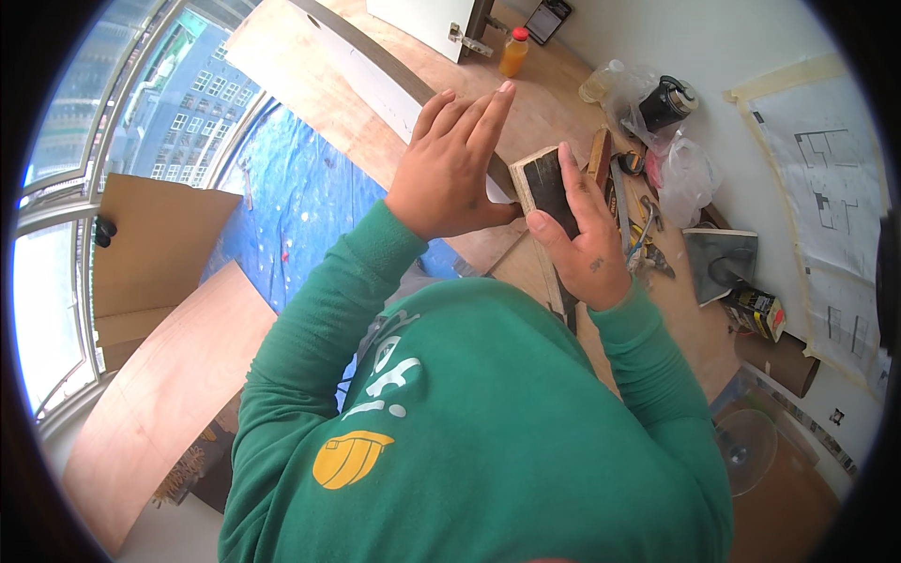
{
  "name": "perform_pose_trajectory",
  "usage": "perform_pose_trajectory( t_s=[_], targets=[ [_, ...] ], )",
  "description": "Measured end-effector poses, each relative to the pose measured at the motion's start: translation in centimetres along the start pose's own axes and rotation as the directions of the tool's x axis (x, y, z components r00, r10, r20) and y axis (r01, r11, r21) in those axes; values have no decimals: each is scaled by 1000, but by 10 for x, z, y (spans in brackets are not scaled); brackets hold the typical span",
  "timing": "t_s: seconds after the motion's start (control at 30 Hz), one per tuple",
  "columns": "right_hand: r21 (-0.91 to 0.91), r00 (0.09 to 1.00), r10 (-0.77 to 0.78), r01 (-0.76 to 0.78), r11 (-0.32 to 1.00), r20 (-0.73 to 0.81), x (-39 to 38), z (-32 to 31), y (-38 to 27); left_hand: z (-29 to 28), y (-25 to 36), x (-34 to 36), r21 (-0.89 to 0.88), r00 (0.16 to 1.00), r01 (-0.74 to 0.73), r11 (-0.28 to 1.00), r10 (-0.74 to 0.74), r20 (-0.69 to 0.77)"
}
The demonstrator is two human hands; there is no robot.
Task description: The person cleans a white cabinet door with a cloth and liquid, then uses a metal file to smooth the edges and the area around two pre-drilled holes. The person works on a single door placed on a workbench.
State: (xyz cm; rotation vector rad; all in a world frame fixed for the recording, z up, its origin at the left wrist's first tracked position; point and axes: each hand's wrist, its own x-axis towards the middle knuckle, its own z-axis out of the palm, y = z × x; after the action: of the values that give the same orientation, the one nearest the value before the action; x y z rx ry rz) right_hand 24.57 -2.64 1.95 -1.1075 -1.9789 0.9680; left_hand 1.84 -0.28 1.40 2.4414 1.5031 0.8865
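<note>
Our green long-sleeved sweatshirt (507, 413) with a yellow helmet print fills the bottom; our left hand (449, 174) is open, fingers straight, by the long white board (375, 84) with a grey edge, can't tell if touching; our right hand (593, 239) has the black-faced pale wooden block (546, 192) between thumb and fingers, over the brown plywood table (554, 108), left of some metal hand tools (621, 202).

2 hands (446, 174) (591, 239), 1 block (547, 188), 1 phone (548, 19)
</note>
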Motion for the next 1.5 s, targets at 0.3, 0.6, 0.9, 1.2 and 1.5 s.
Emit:
perform_pose_trajectory(
  t_s=[0.3,0.6,0.9,1.2,1.5],
  targets=[
    [360,768,480,-630,688,424,18,-30,0,-8,1,-10,8,1000,20,1000,-20,14],
    [367,761,505,-643,672,408,24,1,0,-13,0,-13,10,999,17,1000,-17,46],
    [319,802,464,-583,747,377,32,-1,-7,-12,-1,-12,17,997,11,1000,-12,73],
    [294,776,456,-602,742,436,34,-10,-13,-19,1,-15,27,995,22,999,-24,102],
    [-55,759,589,-599,799,279,-27,14,123,-26,3,-26,-9,990,-46,999,47,131]
  ],
)
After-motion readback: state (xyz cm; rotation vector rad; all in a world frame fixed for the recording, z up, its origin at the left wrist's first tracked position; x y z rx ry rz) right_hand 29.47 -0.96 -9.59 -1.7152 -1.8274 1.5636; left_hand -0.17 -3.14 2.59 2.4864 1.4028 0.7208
